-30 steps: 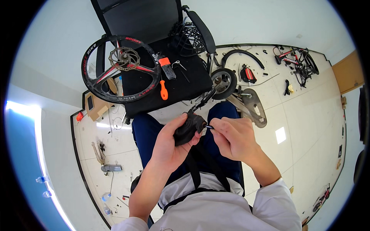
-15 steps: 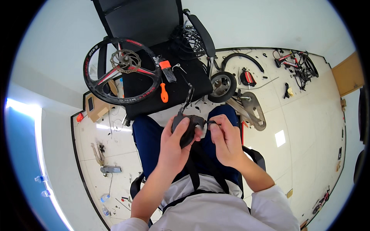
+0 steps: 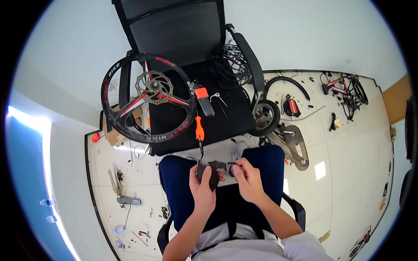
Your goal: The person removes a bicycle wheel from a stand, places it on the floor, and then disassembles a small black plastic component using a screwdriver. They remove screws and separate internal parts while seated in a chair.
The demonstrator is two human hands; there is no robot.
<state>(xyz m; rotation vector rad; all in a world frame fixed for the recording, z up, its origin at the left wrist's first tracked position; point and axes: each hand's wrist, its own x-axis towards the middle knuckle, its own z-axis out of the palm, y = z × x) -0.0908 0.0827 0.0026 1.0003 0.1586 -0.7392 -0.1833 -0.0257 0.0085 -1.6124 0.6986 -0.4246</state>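
Note:
My left hand [image 3: 202, 193] is wrapped round a dark, rounded bicycle part [image 3: 213, 177], held above my lap; a thin black arm [image 3: 201, 150] sticks up from it. My right hand [image 3: 249, 179] pinches a thin black hex key [image 3: 233, 163] beside the part's right end. Whether the key's tip touches the part cannot be made out. Beyond my knees, a black chair seat [image 3: 230, 124] carries a three-spoke wheel [image 3: 131, 107] with a brake disc, an orange-handled screwdriver [image 3: 199, 129], an orange and black brush [image 3: 204, 103] and a slim metal tool [image 3: 216, 96].
A black wire basket [image 3: 233, 61] rests at the seat's back right. On the floor to the right are a small wheel [image 3: 265, 116], a grey plate-like part [image 3: 297, 150], a red-black bag [image 3: 291, 107] and a bicycle frame [image 3: 337, 86]. Metal parts [image 3: 128, 200] lie at left.
Both hands and the dark part sit lower in the picture, as does the chair with its wheel and tools; the view has shifted. The grips of both hands have not changed.

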